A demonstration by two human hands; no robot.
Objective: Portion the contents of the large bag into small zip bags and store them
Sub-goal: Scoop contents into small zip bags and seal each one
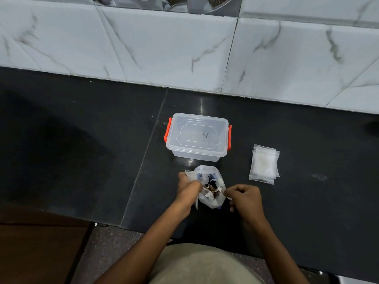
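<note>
A large translucent plastic bag (207, 171) stands open on the black countertop (102, 150), with small dark and light pieces showing inside. My left hand (187, 188) grips the bag's left rim. My right hand (245, 198) pinches the right rim, fingers curled, so the mouth is spread between both hands. A stack of small clear zip bags (264, 163) lies flat to the right of the bag. Just behind the bag sits a clear plastic storage box (198, 138) with orange side latches and its lid on.
A white marble-patterned tiled wall (184, 48) runs along the back of the counter. The counter's front edge is near my body, with a brown wooden surface (37, 242) at lower left. A seam in the stone runs diagonally left of the box.
</note>
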